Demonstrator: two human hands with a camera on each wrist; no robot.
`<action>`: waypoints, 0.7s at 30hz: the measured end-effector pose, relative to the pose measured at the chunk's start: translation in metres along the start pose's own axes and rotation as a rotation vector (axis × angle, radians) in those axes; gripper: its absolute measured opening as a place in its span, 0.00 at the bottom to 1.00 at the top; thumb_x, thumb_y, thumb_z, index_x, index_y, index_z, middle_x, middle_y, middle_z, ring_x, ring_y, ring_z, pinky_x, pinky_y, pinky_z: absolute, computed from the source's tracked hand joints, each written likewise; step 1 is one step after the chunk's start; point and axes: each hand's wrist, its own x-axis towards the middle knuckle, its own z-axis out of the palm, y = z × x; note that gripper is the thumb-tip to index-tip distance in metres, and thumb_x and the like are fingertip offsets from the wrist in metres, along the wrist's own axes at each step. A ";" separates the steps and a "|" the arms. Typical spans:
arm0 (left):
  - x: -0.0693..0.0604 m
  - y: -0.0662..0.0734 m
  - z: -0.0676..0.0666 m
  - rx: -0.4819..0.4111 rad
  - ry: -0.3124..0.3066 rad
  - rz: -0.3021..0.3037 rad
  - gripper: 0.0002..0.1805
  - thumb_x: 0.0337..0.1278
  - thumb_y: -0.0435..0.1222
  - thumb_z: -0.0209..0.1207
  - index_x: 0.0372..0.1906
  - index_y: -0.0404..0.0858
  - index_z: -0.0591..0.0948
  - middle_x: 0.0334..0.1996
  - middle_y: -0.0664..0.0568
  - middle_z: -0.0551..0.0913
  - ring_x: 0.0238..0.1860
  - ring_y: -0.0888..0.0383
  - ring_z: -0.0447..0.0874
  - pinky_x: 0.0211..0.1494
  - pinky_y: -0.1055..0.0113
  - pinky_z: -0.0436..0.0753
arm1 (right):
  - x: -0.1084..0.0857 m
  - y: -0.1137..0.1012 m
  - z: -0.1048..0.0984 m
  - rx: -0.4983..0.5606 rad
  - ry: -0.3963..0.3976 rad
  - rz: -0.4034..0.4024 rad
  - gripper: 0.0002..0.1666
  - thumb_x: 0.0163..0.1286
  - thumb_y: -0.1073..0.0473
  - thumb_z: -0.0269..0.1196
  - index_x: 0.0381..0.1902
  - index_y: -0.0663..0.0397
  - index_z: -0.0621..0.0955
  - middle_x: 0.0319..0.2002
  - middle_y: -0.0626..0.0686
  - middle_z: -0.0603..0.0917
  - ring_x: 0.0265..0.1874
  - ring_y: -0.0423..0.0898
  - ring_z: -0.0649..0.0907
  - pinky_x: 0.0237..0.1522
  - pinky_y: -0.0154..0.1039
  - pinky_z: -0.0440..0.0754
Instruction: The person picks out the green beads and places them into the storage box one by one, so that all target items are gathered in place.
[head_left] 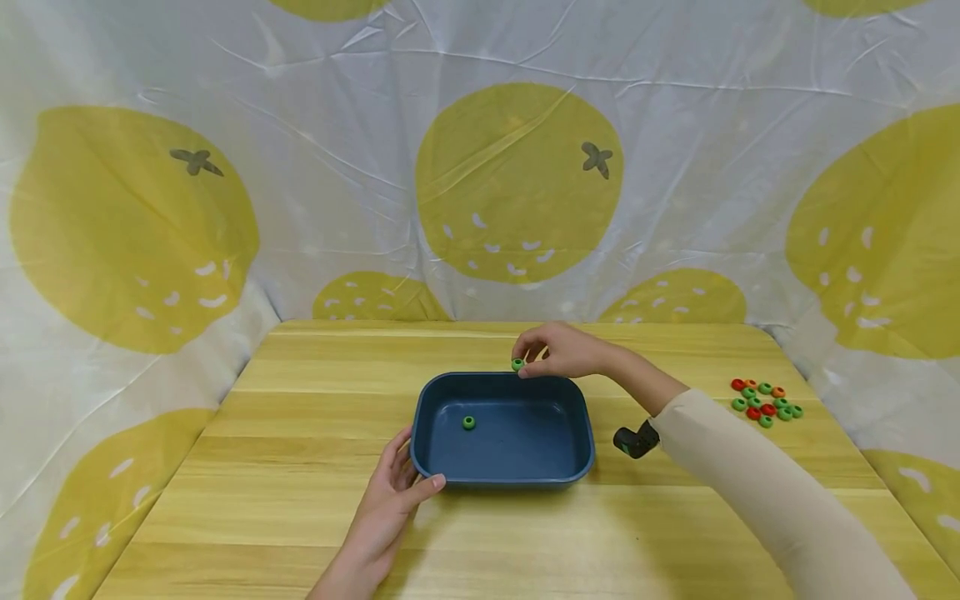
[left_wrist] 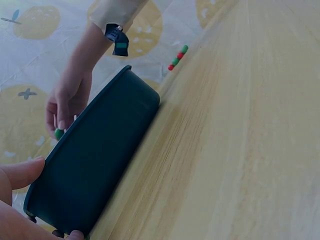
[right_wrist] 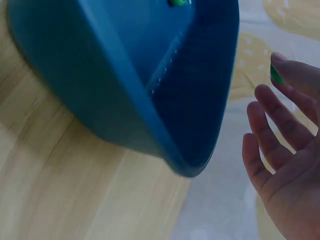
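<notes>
A dark blue rectangular basin (head_left: 502, 482) stands on the wooden table, with one green bead (head_left: 468, 423) on its floor toward the left. My left hand (head_left: 388, 498) grips the basin's near left corner, thumb on the rim and fingers along the outer wall. Over the far rim, my right hand (head_left: 564, 350) pinches another green bead (head_left: 517, 364) between thumb and index finger. In the right wrist view this bead (right_wrist: 276, 75) shows between the fingertips, while the other fingers are spread and loosely bent.
On the right side of the table (head_left: 300, 417) lies a loose group of several green, red and orange beads (head_left: 754, 402). A black wrist camera (head_left: 636, 439) sticks out from the right sleeve. Behind the table hangs a lemon-patterned cloth (head_left: 517, 183).
</notes>
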 end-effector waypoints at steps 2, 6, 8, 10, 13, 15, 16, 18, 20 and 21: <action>0.000 0.000 0.000 -0.001 -0.001 0.000 0.50 0.60 0.25 0.68 0.82 0.44 0.54 0.80 0.44 0.53 0.78 0.41 0.53 0.74 0.48 0.62 | 0.006 -0.003 0.001 -0.011 -0.013 -0.007 0.09 0.73 0.57 0.69 0.49 0.50 0.86 0.45 0.44 0.85 0.47 0.45 0.85 0.52 0.45 0.83; 0.000 0.001 0.000 0.005 -0.001 -0.002 0.50 0.61 0.25 0.68 0.82 0.44 0.54 0.80 0.44 0.53 0.78 0.41 0.53 0.73 0.51 0.65 | 0.016 -0.009 0.004 -0.026 -0.036 -0.025 0.09 0.73 0.57 0.69 0.49 0.50 0.86 0.46 0.44 0.85 0.48 0.45 0.85 0.53 0.45 0.83; -0.001 0.001 0.000 0.006 0.000 -0.003 0.50 0.61 0.25 0.68 0.82 0.43 0.54 0.80 0.44 0.53 0.78 0.41 0.53 0.73 0.52 0.66 | 0.021 -0.011 0.005 -0.031 -0.046 -0.032 0.10 0.73 0.58 0.69 0.50 0.51 0.86 0.46 0.44 0.85 0.48 0.45 0.85 0.53 0.44 0.83; -0.001 0.001 0.000 0.004 -0.001 -0.002 0.50 0.61 0.25 0.68 0.82 0.43 0.54 0.80 0.44 0.53 0.78 0.41 0.53 0.72 0.53 0.66 | 0.027 -0.013 0.007 -0.036 -0.055 -0.043 0.10 0.73 0.57 0.69 0.50 0.51 0.86 0.46 0.45 0.85 0.48 0.46 0.85 0.53 0.44 0.82; 0.000 0.002 0.001 0.000 -0.001 0.000 0.50 0.61 0.25 0.68 0.82 0.43 0.54 0.80 0.44 0.54 0.78 0.41 0.53 0.72 0.53 0.66 | 0.036 -0.018 0.010 -0.041 -0.065 -0.056 0.10 0.72 0.57 0.69 0.50 0.51 0.86 0.46 0.45 0.86 0.48 0.46 0.85 0.54 0.43 0.82; 0.000 0.002 0.001 -0.002 0.000 -0.002 0.50 0.61 0.25 0.68 0.82 0.43 0.54 0.80 0.44 0.53 0.78 0.41 0.53 0.72 0.52 0.66 | 0.041 -0.021 0.013 -0.044 -0.070 -0.068 0.11 0.72 0.57 0.69 0.49 0.52 0.86 0.46 0.45 0.86 0.47 0.46 0.86 0.53 0.42 0.82; 0.000 0.002 0.001 -0.001 0.001 -0.003 0.50 0.61 0.25 0.68 0.82 0.43 0.54 0.80 0.43 0.53 0.78 0.41 0.53 0.73 0.52 0.66 | 0.044 -0.023 0.014 -0.042 -0.074 -0.073 0.11 0.72 0.57 0.69 0.49 0.52 0.86 0.46 0.45 0.86 0.47 0.46 0.85 0.53 0.42 0.82; -0.001 0.002 0.001 -0.001 0.001 -0.004 0.50 0.61 0.25 0.68 0.82 0.43 0.54 0.80 0.43 0.53 0.78 0.41 0.52 0.73 0.51 0.65 | 0.049 -0.028 0.016 -0.041 -0.080 -0.084 0.11 0.72 0.57 0.69 0.49 0.53 0.86 0.46 0.45 0.86 0.47 0.45 0.86 0.53 0.41 0.82; -0.001 0.002 0.001 -0.001 0.000 -0.006 0.50 0.61 0.25 0.68 0.82 0.43 0.53 0.80 0.43 0.53 0.78 0.41 0.52 0.74 0.49 0.63 | 0.053 -0.033 0.019 -0.042 -0.088 -0.097 0.11 0.72 0.57 0.70 0.49 0.53 0.86 0.46 0.45 0.86 0.47 0.45 0.86 0.53 0.40 0.82; -0.001 0.002 0.001 -0.002 -0.001 -0.007 0.50 0.61 0.25 0.68 0.82 0.43 0.53 0.80 0.43 0.53 0.78 0.41 0.52 0.74 0.48 0.63 | 0.055 -0.035 0.020 -0.039 -0.093 -0.105 0.11 0.72 0.57 0.70 0.49 0.53 0.86 0.46 0.45 0.86 0.47 0.45 0.86 0.53 0.40 0.82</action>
